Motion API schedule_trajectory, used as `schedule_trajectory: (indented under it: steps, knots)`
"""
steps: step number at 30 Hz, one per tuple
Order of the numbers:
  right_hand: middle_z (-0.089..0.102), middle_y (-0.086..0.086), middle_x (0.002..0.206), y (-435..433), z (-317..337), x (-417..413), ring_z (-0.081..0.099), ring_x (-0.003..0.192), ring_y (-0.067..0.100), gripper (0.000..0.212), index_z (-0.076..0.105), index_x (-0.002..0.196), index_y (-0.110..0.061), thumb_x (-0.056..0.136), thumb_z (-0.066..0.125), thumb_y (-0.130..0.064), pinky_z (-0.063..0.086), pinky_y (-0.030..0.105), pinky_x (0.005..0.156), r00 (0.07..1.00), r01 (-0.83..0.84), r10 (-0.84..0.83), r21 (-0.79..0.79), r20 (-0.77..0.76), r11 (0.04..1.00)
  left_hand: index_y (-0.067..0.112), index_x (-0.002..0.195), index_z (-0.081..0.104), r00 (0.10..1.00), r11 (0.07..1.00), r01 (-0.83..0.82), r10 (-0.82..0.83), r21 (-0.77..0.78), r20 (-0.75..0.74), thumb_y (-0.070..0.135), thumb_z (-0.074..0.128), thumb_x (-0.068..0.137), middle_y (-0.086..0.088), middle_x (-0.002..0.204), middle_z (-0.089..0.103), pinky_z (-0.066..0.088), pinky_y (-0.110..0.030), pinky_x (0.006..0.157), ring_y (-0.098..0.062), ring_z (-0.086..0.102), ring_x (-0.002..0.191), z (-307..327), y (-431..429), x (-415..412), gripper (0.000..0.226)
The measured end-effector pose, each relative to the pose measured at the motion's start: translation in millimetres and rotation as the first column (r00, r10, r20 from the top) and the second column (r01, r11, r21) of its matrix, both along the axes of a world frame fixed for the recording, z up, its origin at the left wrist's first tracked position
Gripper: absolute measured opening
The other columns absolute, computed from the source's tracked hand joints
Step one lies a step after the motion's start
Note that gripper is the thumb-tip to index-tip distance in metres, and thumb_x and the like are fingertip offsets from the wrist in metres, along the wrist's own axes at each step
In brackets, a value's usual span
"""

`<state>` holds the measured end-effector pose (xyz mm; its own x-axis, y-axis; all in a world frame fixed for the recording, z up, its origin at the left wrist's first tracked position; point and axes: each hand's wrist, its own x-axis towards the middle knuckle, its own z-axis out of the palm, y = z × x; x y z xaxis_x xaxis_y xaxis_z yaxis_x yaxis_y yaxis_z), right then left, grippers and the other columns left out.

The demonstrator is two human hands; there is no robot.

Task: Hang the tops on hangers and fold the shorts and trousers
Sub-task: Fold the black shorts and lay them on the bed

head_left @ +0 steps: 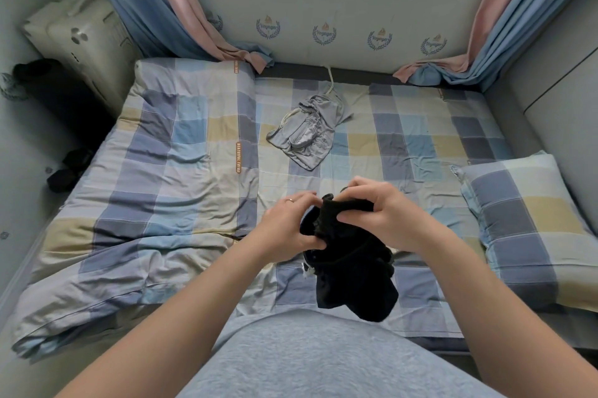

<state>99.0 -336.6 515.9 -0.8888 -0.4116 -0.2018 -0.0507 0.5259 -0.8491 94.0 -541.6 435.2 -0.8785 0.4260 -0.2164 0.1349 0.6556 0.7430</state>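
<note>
Nearest me is the person's grey top. Above the bed's near edge I note a black garment hanging bunched. The left hand pinches its upper hem with thumb and curled fingers, and the right hand grips the same hem just beside it. A crumpled grey garment lies toward the far edge. A pillow sits at the right edge.

Bunched black garment, kind unclear; dark objects beside bed unidentifiable.

bed | on it: quilt, grey shorts, pillow
</note>
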Motion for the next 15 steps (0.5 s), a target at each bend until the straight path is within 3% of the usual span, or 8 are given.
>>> schedule_trajectory:
  steps: [2, 4, 5, 7, 8, 10, 13, 15]
  knots:
    - [0.060, -0.006, 0.096, 5.1, 6.7, -0.1, 0.062, 0.089, 0.008, 0.021, 0.075, 0.098, -0.022, 0.091, 0.069, -0.003, 0.047, 0.021, 0.085, 0.998, -0.055, 0.055, 0.049, -0.005, 0.997, 0.041, 0.148, 0.032, 0.994, 0.998, -0.039, 0.035, -0.044, -0.103, 0.041, 0.083, 0.073, 0.010, 0.164, 0.020, 0.023, -0.048, 0.118, -0.017, 0.020, 0.148, -0.1, 2.7, 3.0, 0.091]
    - [0.060, -0.003, 0.100, 9.0, 10.3, 0.6, 0.062, 0.094, 0.010, 0.021, 0.075, 0.099, -0.022, 0.092, 0.068, -0.004, 0.049, 0.025, 0.089, 0.996, -0.083, 0.084, 0.102, -0.007, 0.991, 0.043, 0.143, 0.037, 0.981, 0.999, -0.010, 0.001, -0.049, -0.192, 0.043, 0.082, 0.074, 0.012, 0.161, 0.025, 0.022, -0.045, 0.112, -0.015, 0.020, 0.147, 1.1, 2.8, 2.0, 0.083]
    - [0.059, -0.003, 0.100, 9.9, 11.1, 1.3, 0.062, 0.095, 0.010, 0.021, 0.076, 0.099, -0.022, 0.093, 0.067, -0.004, 0.049, 0.025, 0.090, 0.997, -0.081, 0.082, 0.106, -0.007, 0.991, 0.040, 0.134, 0.047, 0.974, 0.999, 0.011, -0.020, -0.039, -0.227, 0.042, 0.081, 0.075, 0.013, 0.152, 0.039, 0.024, -0.044, 0.109, -0.017, 0.028, 0.143, 1.2, 2.9, 0.7, 0.068]
    - [0.058, -0.002, 0.100, 10.3, 11.0, 2.9, 0.060, 0.095, 0.009, 0.024, 0.076, 0.096, -0.023, 0.093, 0.066, -0.002, 0.048, 0.023, 0.089, 0.999, -0.045, 0.047, 0.088, -0.021, 0.995, 0.028, 0.103, 0.056, 0.959, 1.000, 0.001, -0.010, -0.030, -0.284, 0.034, 0.078, 0.077, 0.011, 0.112, 0.062, 0.034, -0.040, 0.097, -0.023, 0.050, 0.122, 1.9, 4.5, -0.3, 0.034]
    - [0.058, -0.003, 0.101, 10.5, 10.2, 3.1, 0.060, 0.096, 0.008, 0.028, 0.075, 0.092, -0.026, 0.093, 0.065, 0.000, 0.048, 0.021, 0.088, 0.999, -0.006, 0.009, 0.084, -0.044, 0.996, 0.025, 0.092, 0.052, 0.955, 0.999, -0.030, 0.020, -0.032, -0.296, 0.030, 0.077, 0.079, 0.010, 0.094, 0.060, 0.038, -0.038, 0.086, -0.025, 0.055, 0.106, 1.7, 4.7, -0.1, 0.028]
    - [0.057, -0.005, 0.102, 12.4, 6.2, 2.3, 0.059, 0.094, 0.005, 0.041, 0.073, 0.082, -0.030, 0.089, 0.061, 0.008, 0.045, 0.014, 0.082, 0.989, 0.114, -0.105, 0.080, -0.107, 0.990, 0.021, 0.083, 0.044, 0.947, 0.990, -0.137, 0.126, -0.018, -0.294, 0.023, 0.074, 0.082, 0.008, 0.079, 0.054, 0.040, -0.036, 0.068, -0.025, 0.053, 0.083, -1.2, 2.5, 1.1, 0.030]
    - [0.056, -0.006, 0.120, 15.4, -4.4, 1.4, 0.055, 0.113, 0.012, 0.053, 0.069, 0.074, -0.028, 0.079, 0.048, 0.020, 0.035, 0.003, 0.088, 0.957, 0.255, -0.240, 0.078, -0.165, 0.964, 0.020, 0.084, 0.042, 0.919, 0.960, -0.280, 0.260, -0.027, -0.296, 0.008, 0.066, 0.079, 0.005, 0.082, 0.049, 0.039, -0.037, 0.059, -0.024, 0.047, 0.074, -6.4, -6.0, 1.3, 0.027]
    - [0.049, -0.002, 0.141, 16.1, -13.7, 1.4, 0.043, 0.133, 0.015, 0.052, 0.069, 0.077, -0.025, 0.077, 0.044, 0.020, 0.027, 0.012, 0.104, 0.948, 0.289, -0.268, 0.115, -0.172, 0.950, 0.021, 0.087, 0.045, 0.902, 0.944, -0.328, 0.299, -0.041, -0.311, -0.002, 0.058, 0.073, 0.005, 0.090, 0.051, 0.045, -0.038, 0.063, -0.024, 0.050, 0.079, -7.8, -12.0, 0.3, 0.030]
